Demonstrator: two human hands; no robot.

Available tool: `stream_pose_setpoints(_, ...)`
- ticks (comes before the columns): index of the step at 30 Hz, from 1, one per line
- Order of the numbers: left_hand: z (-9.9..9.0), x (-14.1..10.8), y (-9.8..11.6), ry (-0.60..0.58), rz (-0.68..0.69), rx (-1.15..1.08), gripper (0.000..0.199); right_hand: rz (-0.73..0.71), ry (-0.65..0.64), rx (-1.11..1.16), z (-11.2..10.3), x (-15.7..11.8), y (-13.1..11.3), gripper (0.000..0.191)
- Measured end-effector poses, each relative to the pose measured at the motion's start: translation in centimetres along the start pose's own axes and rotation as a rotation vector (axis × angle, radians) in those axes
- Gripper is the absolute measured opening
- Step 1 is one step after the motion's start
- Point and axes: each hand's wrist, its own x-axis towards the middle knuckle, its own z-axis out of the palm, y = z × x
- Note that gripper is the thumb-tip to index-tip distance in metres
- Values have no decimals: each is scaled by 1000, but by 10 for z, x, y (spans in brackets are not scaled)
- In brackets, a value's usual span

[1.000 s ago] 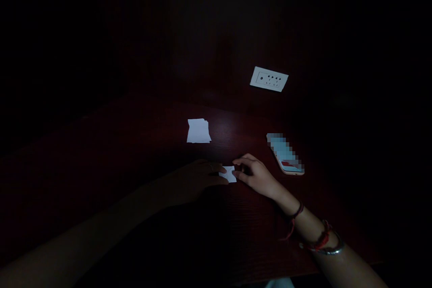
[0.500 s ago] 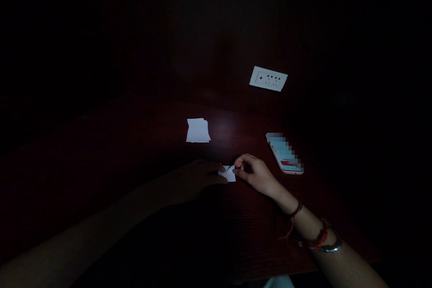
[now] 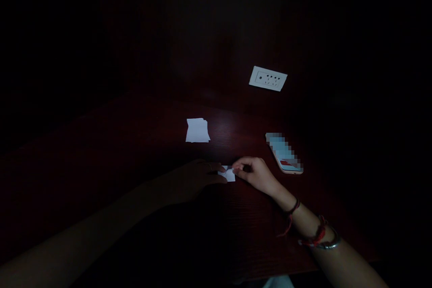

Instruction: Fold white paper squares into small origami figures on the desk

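A small square of white paper (image 3: 231, 175) lies on the dark reddish table in front of me, with fold lines across it. My left hand (image 3: 204, 174), in deep shadow, holds it down from the left, fingertips and thumb on its left part. At its upper right edge, my right hand (image 3: 255, 173) pinches a corner between thumb and index finger, and that corner looks slightly raised. Exactly how the fold runs is too small to tell. Beyond my hands rests a stack of white paper sheets (image 3: 197, 130) with uneven edges.
To the right of my right hand lies a phone (image 3: 285, 154) in a pale case, its lit screen blurred. A white wall socket (image 3: 268, 78) is on the wall behind the table (image 3: 162, 121). Much of the surroundings is dark.
My right hand's fingers have shifted slightly to the left at the paper's upper right corner. The left hand stays nearly still on the paper.
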Motion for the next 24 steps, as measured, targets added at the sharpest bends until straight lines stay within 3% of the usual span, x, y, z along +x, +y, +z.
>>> stream_pose_setpoints(12, 2, -3, -2, 6, 9, -5, 60, -358, -175, -271, -15, -6, -2, 20)
stream_pose_setpoints(24, 9, 0, -3, 29, 44, 8, 59, -441, -241, -406, -17, -5, -1, 17)
